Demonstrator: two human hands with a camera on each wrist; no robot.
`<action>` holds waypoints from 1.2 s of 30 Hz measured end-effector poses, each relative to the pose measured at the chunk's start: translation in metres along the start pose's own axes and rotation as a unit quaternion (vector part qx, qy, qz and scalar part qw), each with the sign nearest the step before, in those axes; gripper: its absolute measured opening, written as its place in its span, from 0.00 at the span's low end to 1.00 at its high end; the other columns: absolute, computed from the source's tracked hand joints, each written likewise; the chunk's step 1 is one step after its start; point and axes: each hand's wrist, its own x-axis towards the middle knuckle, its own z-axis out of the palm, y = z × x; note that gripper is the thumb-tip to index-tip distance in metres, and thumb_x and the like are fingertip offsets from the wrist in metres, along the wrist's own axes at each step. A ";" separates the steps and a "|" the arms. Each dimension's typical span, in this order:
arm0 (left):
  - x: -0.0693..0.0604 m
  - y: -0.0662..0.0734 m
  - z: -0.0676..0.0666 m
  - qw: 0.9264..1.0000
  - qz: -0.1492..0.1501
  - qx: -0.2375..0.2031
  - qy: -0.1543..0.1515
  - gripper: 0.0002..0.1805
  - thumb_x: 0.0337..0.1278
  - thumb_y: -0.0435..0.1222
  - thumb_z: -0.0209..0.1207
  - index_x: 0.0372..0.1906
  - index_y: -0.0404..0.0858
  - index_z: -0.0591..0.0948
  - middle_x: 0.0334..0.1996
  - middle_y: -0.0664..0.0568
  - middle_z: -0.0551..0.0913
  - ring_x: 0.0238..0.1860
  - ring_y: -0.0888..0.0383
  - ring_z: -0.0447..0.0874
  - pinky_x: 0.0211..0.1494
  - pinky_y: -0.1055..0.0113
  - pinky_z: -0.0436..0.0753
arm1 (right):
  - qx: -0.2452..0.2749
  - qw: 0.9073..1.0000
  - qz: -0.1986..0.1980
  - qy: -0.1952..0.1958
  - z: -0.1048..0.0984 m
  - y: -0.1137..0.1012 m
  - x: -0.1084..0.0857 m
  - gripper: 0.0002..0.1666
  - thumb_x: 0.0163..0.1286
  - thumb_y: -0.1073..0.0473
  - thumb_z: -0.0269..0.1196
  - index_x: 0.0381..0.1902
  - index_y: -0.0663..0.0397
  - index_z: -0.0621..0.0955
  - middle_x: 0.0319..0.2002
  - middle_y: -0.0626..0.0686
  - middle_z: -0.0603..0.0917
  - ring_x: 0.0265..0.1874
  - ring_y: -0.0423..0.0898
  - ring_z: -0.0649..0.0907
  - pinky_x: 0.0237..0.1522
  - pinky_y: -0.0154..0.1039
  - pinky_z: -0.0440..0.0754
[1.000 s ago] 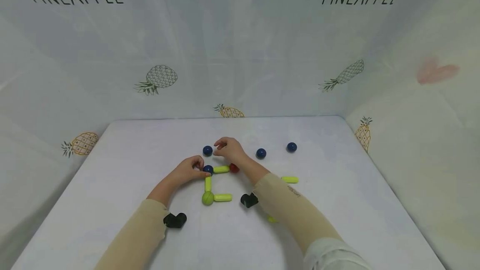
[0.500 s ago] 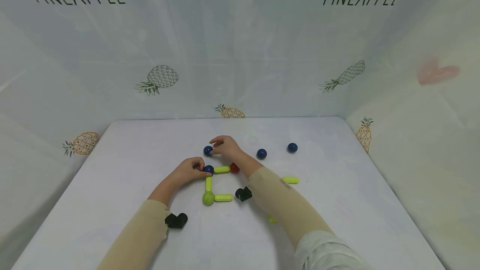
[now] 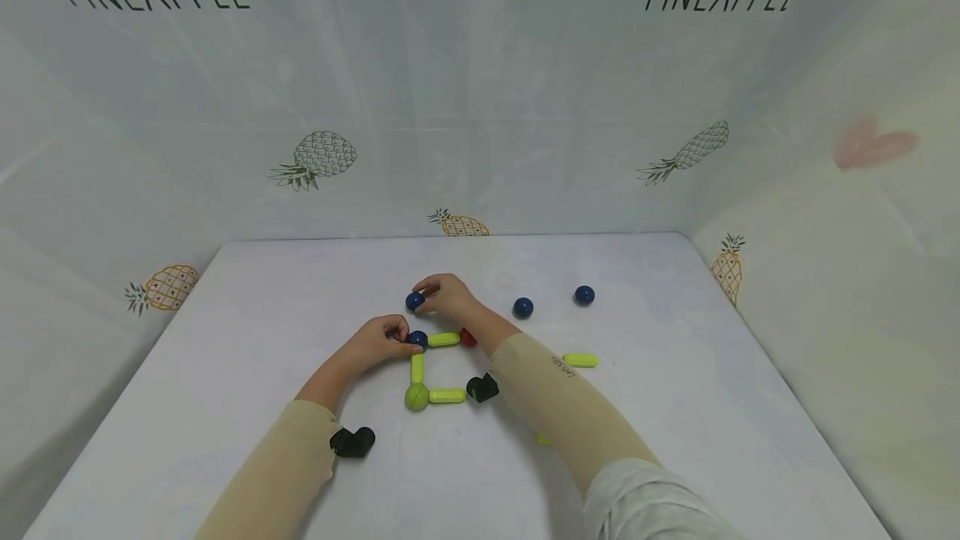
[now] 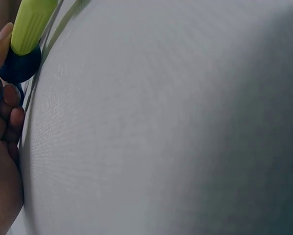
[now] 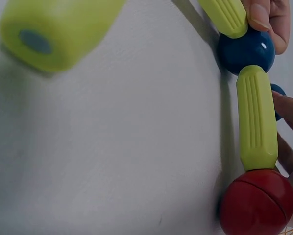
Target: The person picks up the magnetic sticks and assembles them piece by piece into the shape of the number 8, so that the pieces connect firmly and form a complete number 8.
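My left hand point(image 3: 372, 342) pinches a blue ball point(image 3: 417, 340) at the corner of a joined magnetic-stick shape. From that ball one yellow-green stick point(image 3: 444, 339) runs right to a red ball point(image 3: 468, 337). Another stick point(image 3: 417, 368) comes down to a green ball point(image 3: 417, 397), which carries a third stick point(image 3: 447, 396). Just beyond, the thumb and fingers of my right hand point(image 3: 448, 296) pinch a loose blue ball point(image 3: 415, 302). In the right wrist view that loose ball point(image 5: 279, 100) is partly hidden behind the stick point(image 5: 256, 117).
Two more blue balls point(image 3: 523, 307) lie to the right on the white table point(image 3: 675, 407). A loose stick point(image 3: 581, 360) lies right of the right forearm, and another point(image 3: 543, 438) is mostly hidden under it. A fabric backdrop point(image 3: 480, 107) surrounds the table.
My right hand has moved slightly left and its fingers have closed on the far blue ball. The left hand stays on the corner ball.
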 end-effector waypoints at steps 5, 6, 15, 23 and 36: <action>0.000 0.000 0.002 1.000 0.007 -0.003 0.002 0.18 0.49 0.39 0.72 0.28 0.39 0.72 0.26 0.53 0.70 0.33 0.54 0.68 0.38 0.61 0.66 | -0.010 1.000 0.000 0.001 -0.001 -0.002 -0.002 0.21 0.58 0.63 0.73 0.50 0.50 0.83 0.50 0.48 0.83 0.53 0.45 0.79 0.58 0.41 0.73; 0.000 0.000 0.002 1.000 0.008 -0.004 0.002 0.17 0.49 0.39 0.72 0.28 0.39 0.72 0.26 0.53 0.70 0.33 0.54 0.68 0.38 0.61 0.66 | -0.011 1.000 0.000 0.001 -0.001 -0.002 -0.002 0.21 0.58 0.63 0.73 0.50 0.49 0.83 0.50 0.48 0.84 0.52 0.45 0.79 0.57 0.41 0.73; 0.001 0.003 0.002 1.000 0.000 -0.002 -0.001 0.17 0.50 0.40 0.72 0.30 0.40 0.73 0.29 0.52 0.71 0.35 0.54 0.68 0.40 0.60 0.66 | 0.007 1.000 0.003 0.011 -0.007 0.006 -0.003 0.21 0.56 0.62 0.74 0.49 0.50 0.82 0.45 0.47 0.84 0.45 0.44 0.80 0.51 0.39 0.75; 0.001 0.003 0.002 1.000 0.004 -0.009 -0.002 0.19 0.49 0.38 0.73 0.37 0.39 0.73 0.34 0.50 0.71 0.39 0.52 0.68 0.43 0.59 0.67 | 0.047 0.999 0.000 -0.005 -0.020 0.011 -0.009 0.22 0.58 0.62 0.72 0.51 0.47 0.82 0.48 0.48 0.83 0.49 0.45 0.80 0.50 0.41 0.76; 0.003 0.003 0.001 0.999 0.002 0.023 -0.031 0.21 0.55 0.44 0.69 0.53 0.42 0.80 0.48 0.51 0.80 0.50 0.51 0.71 0.56 0.52 0.68 | 0.038 0.999 0.025 -0.016 -0.038 0.018 -0.034 0.23 0.60 0.60 0.71 0.54 0.42 0.82 0.54 0.49 0.81 0.48 0.46 0.80 0.47 0.40 0.79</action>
